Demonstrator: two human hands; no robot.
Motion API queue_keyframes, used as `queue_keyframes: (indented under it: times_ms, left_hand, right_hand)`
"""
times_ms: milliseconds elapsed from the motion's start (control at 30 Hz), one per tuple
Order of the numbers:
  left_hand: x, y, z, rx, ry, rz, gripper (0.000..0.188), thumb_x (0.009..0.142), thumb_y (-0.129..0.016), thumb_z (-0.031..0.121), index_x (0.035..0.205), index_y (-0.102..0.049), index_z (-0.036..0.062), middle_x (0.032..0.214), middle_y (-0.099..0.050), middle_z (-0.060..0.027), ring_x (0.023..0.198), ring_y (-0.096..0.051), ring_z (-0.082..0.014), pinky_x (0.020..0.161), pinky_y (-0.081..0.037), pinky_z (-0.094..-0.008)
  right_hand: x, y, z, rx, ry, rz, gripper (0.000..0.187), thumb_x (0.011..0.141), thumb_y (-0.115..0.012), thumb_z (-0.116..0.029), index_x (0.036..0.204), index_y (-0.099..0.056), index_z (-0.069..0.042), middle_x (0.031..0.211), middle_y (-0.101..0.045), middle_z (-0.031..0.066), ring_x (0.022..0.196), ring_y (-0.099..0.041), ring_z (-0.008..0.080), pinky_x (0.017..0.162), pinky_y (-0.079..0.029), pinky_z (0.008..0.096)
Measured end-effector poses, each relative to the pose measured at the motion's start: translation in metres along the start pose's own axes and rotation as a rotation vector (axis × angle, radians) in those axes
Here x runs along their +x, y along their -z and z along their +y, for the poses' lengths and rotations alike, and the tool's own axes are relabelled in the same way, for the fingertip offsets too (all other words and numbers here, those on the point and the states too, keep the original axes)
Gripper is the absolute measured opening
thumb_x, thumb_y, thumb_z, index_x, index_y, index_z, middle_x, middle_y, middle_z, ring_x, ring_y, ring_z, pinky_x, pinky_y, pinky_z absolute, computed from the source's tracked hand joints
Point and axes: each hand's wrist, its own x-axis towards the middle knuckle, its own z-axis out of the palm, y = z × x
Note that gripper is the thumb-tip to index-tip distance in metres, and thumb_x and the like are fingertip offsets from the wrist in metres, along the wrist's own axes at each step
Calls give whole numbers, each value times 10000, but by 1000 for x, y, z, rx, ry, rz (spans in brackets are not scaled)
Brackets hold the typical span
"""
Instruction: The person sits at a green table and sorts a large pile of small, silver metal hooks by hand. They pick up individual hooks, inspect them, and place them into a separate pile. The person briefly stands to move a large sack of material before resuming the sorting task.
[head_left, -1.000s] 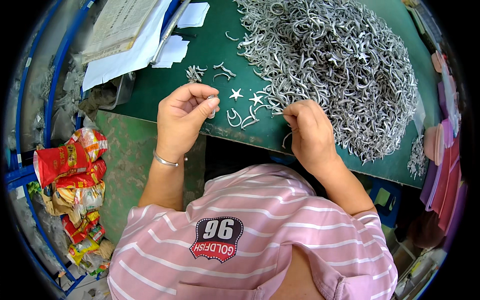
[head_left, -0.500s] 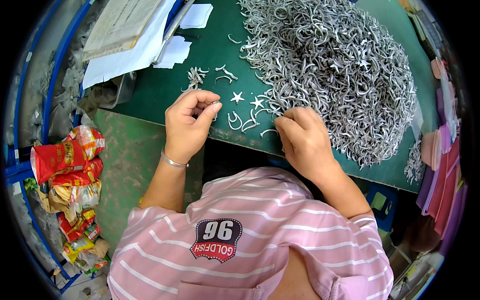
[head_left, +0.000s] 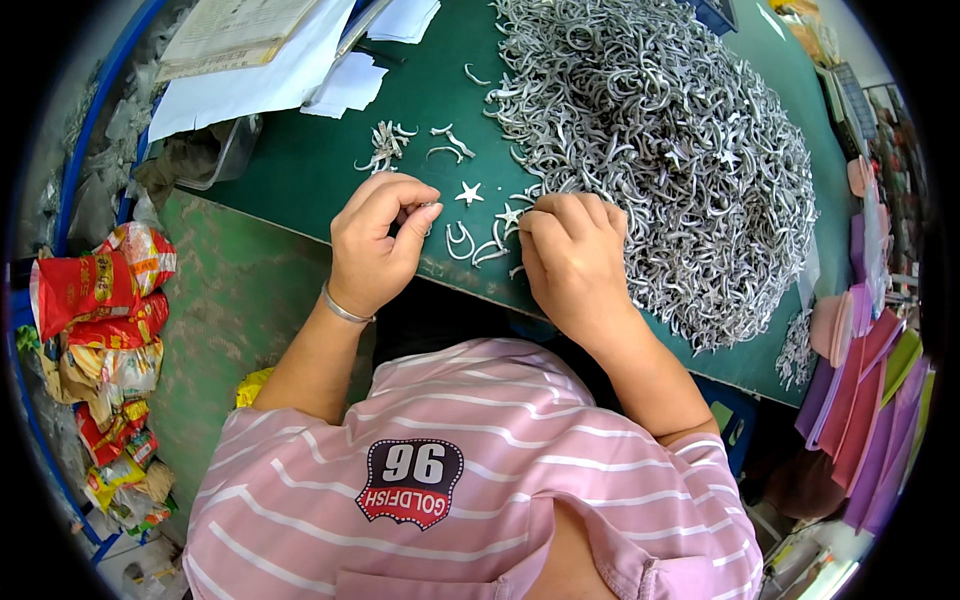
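Observation:
My left hand (head_left: 378, 245), a bangle on its wrist, is closed in a pinch above the table's near edge. A bit of a small silver metal piece (head_left: 430, 206) shows at its fingertips. My right hand (head_left: 578, 262) has its fingers pressed together beside a silver star (head_left: 509, 215); whatever they hold is hidden. Between the hands lie another silver star (head_left: 469, 193) and several loose curved silver pieces (head_left: 460, 240). To the right and beyond, a large heap of curved silver pieces (head_left: 660, 150) covers much of the green table (head_left: 300, 190), with some stars among them.
A small pile of silver pieces (head_left: 385, 145) lies beyond my left hand. Papers (head_left: 250, 90) and a clear plastic tub (head_left: 235, 155) are at the far left. Red snack bags (head_left: 95, 290) hang by a blue rack. Pink and purple sheets (head_left: 860, 390) stand at the right.
My right hand has moved left, closer to the star and to my left hand. My left hand keeps its pinch in nearly the same place. The whole view has shifted slightly.

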Motion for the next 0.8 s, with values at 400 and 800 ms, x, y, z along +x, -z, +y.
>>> queue_keyframes:
  times_ms: [400, 800]
  left_hand:
    - [-3, 1, -2, -5, -44, 40, 98, 788, -680, -44, 873, -635, -21, 852, -630, -97, 674, -561, -134, 609, -462, -230]
    - [-3, 4, -2, -17, -80, 67, 129, 762, -684, -66, 867, -630, -14, 854, -627, -112, 677, -582, -166, 608, -474, -248]
  right_hand:
    - [18, 13, 4, 141, -3, -112, 122, 704, -653, -7, 813, -617, -50, 819, -592, 69, 754, -555, 262, 665, -423, 378]
    - [45, 13, -1, -151, 264, -397, 85, 696, -595, -111, 747, -615, -45, 780, -551, 82, 803, -550, 243, 712, -404, 367]
